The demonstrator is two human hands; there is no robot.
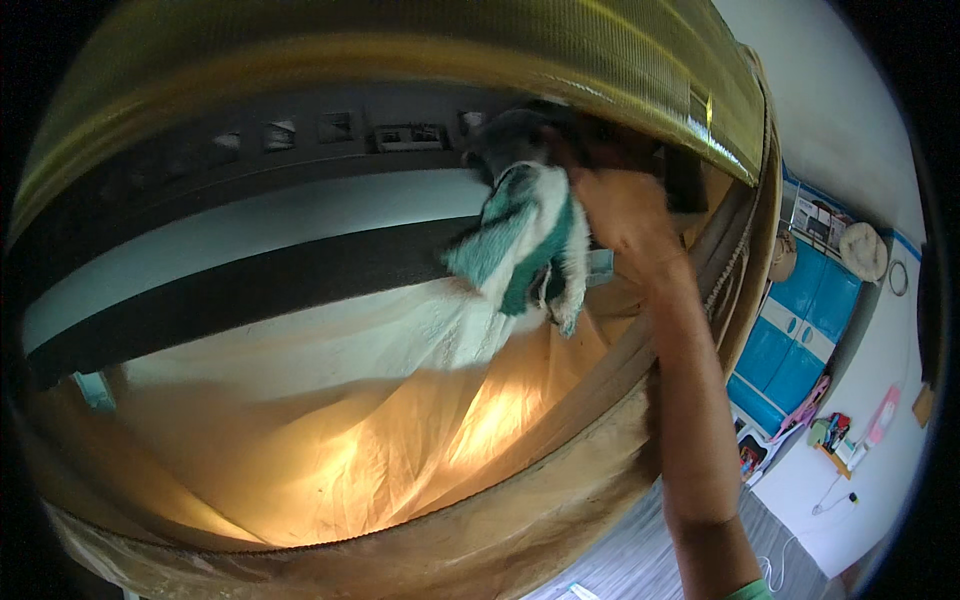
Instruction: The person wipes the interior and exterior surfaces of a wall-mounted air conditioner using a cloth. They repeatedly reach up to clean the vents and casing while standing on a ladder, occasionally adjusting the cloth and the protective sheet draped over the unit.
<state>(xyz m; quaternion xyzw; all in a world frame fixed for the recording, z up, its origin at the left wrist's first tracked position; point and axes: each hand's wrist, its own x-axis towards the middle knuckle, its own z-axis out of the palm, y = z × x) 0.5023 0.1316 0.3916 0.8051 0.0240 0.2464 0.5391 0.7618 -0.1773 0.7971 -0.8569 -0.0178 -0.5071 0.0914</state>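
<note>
My right hand (pixel 625 210) reaches up from the lower right into a long dark opening. It is closed on a green-and-white striped cloth (pixel 530 235), which hangs down below the fingers. The fingertips are blurred and partly lost in shadow beside a dark rounded part (pixel 515 135). Behind the cloth runs a long pale panel with dark bands (pixel 250 215), seemingly part of a wall-mounted unit. A yellow-green ribbed cover (pixel 400 50) arches over the opening. My left hand is out of view.
A tan plastic sheet (pixel 390 450), glowing with light, sags beneath the unit like a trough, its gathered rim (pixel 560 500) curving around the front. On the right stand a blue cabinet (pixel 800 325) and a small wall shelf (pixel 835 460). Grey flooring (pixel 640 550) shows below.
</note>
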